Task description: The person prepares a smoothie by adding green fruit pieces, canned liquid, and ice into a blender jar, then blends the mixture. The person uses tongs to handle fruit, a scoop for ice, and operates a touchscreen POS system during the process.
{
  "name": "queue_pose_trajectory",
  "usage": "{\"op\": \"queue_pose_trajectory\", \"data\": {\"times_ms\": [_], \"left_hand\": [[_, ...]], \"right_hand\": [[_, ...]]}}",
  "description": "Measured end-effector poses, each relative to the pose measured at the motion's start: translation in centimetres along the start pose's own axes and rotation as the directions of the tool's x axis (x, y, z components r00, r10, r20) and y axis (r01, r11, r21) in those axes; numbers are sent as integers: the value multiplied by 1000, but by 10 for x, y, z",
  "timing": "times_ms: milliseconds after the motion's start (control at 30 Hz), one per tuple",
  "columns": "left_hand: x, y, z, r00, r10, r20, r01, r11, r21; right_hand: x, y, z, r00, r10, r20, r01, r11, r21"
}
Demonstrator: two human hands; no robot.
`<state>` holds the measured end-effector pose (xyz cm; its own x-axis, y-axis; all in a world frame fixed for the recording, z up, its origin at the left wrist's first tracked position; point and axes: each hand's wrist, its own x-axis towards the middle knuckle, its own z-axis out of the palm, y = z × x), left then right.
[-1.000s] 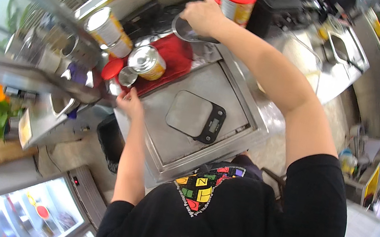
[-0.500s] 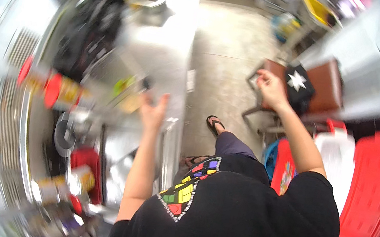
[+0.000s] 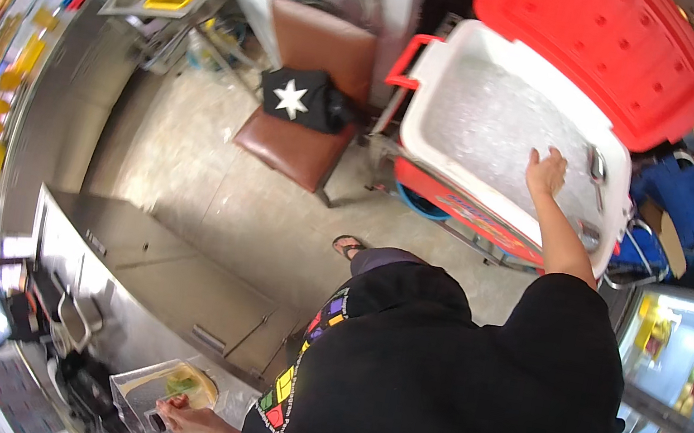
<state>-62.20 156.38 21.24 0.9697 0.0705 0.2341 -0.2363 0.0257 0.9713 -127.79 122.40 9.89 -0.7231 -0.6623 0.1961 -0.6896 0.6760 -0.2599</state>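
Right grip (image 3: 547, 170): fingers spread at the ice (image 3: 502, 114) in the white cooler (image 3: 416, 132), beside a metal utensil (image 3: 596, 165) (contact: can't tell).
Left grip (image 3: 183, 418): fingers curled at clear container (image 3: 139, 388) over bench (image 3: 131, 329); pinching or just touching, can't tell.

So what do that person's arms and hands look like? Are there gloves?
No gloves: the left hand and right hand are both bare, and I see no watch on either wrist. The right arm has a short, plain black sleeve, leaving the forearm uncovered. Rings are too small to tell.
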Motion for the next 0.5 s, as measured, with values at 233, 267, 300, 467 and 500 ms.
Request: {"op": "queue_pose_trajectory", "data": {"times_ms": [233, 267, 300, 467, 500], "left_hand": [[-80, 33, 80, 800, 62, 596, -31, 998, -62], [-89, 33, 89, 713, 99, 694, -52, 995, -89], [-100, 34, 97, 648, 60, 759, 34, 994, -108], [-199, 61, 138, 264, 165, 950, 38, 983, -181], [-218, 64, 142, 200, 173, 964, 38, 982, -184]], "right_hand": [[9, 179, -40, 911, 413, -20, -411, 900, -143], [9, 188, -53, 910, 414, 33, -405, 903, -145], [12, 207, -51, 902, 426, 77, -412, 899, -145], [36, 260, -19, 819, 212, 534, -235, 972, -25], [35, 244, -29, 824, 166, 543, -139, 986, -90]]}}
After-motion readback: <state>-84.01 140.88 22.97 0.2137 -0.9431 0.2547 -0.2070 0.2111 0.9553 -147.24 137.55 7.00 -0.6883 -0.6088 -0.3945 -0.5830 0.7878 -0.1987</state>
